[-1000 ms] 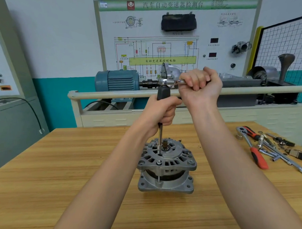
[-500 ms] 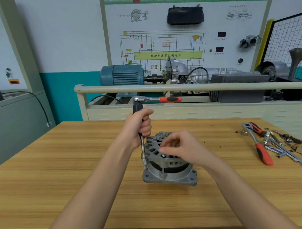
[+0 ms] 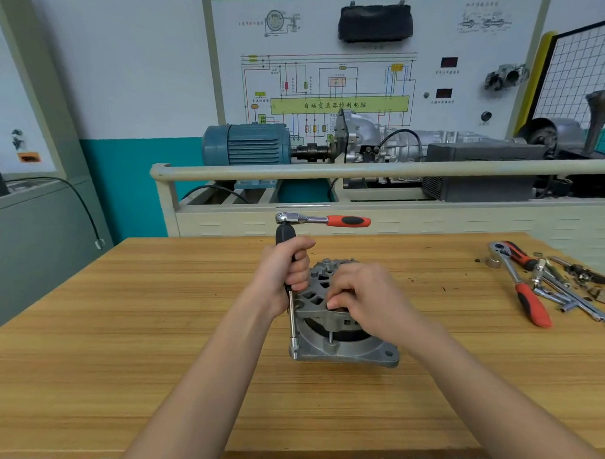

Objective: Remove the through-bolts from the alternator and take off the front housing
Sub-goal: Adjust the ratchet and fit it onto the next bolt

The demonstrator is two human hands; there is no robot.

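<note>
Left hand: left hand (image 3: 284, 267), forearm reaching in from below, fingers curled round the black grip of an upright extension bar (image 3: 292, 319).
Right hand: right hand (image 3: 361, 296), fingers bent, clasping the upper housing rim.
Tool: chrome ratchet wrench (image 3: 323, 220), red-black handle, level on top of the bar.
Alternator: ribbed grey cast-metal alternator (image 3: 343, 344), mid wooden tabletop (image 3: 126, 338), bar tip at its lower-left flange.

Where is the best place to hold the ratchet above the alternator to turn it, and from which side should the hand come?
Probably the red-and-black handle of the ratchet, taken from the right: it sticks out sideways, free, while the left hand grips the upright extension.
</note>
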